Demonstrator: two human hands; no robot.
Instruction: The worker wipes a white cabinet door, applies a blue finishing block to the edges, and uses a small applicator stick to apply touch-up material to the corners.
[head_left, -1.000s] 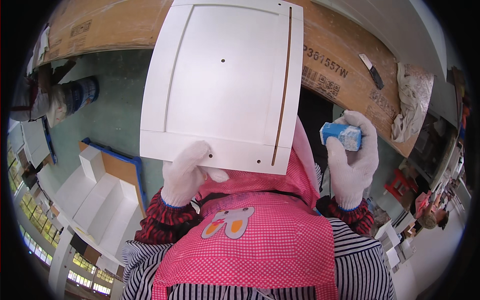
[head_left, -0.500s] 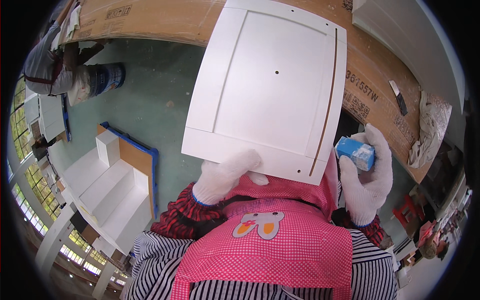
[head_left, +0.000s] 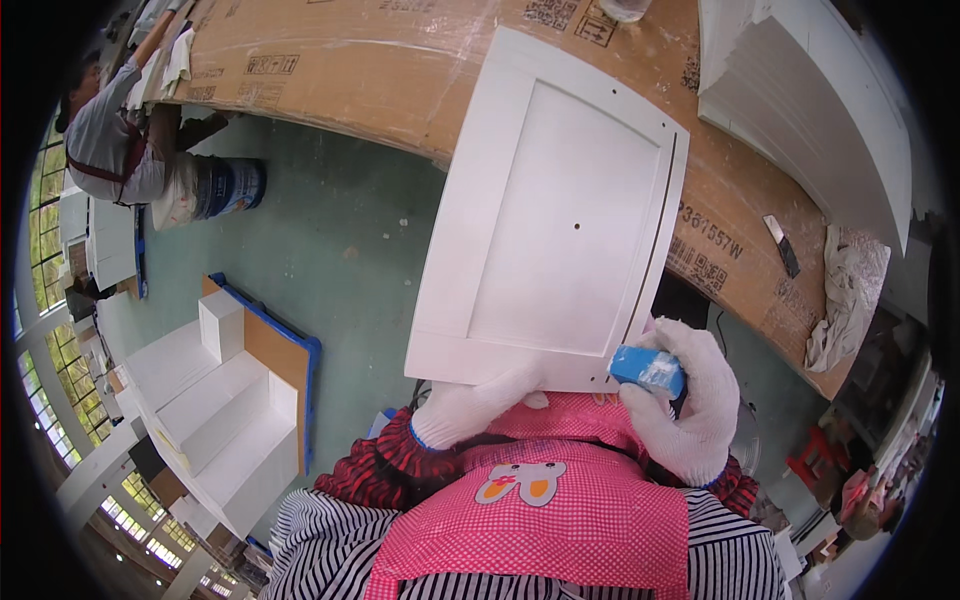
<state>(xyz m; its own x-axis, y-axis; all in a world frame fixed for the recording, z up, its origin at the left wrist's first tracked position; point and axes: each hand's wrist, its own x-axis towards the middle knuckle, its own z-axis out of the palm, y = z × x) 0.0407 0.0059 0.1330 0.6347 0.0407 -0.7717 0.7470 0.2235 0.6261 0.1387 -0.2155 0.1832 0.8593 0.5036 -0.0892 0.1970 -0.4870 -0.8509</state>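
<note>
Currently: white panel (head_left: 570,220), smooth, rectangular, recessed centre, one narrow groove; overlaps near edge of bench (head_left: 350,75) in view. Left hand (head_left: 478,408), knit-gloved, clasps panel's near edge. Right hand (head_left: 697,415), likewise gloved, grips powder-smeared blue block (head_left: 643,369) by panel's near right corner, contact unclear. Bench: brown cardboard, printed; blade (head_left: 782,246), crumpled cloth (head_left: 843,300) toward right end. Floor (head_left: 360,270) green, speckled; pail (head_left: 225,187) near bench's left end

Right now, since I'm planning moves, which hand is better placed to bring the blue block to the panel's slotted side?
Probably the right hand: it holds the blue block close by the white panel, whose lower edge the left hand grips.
</note>
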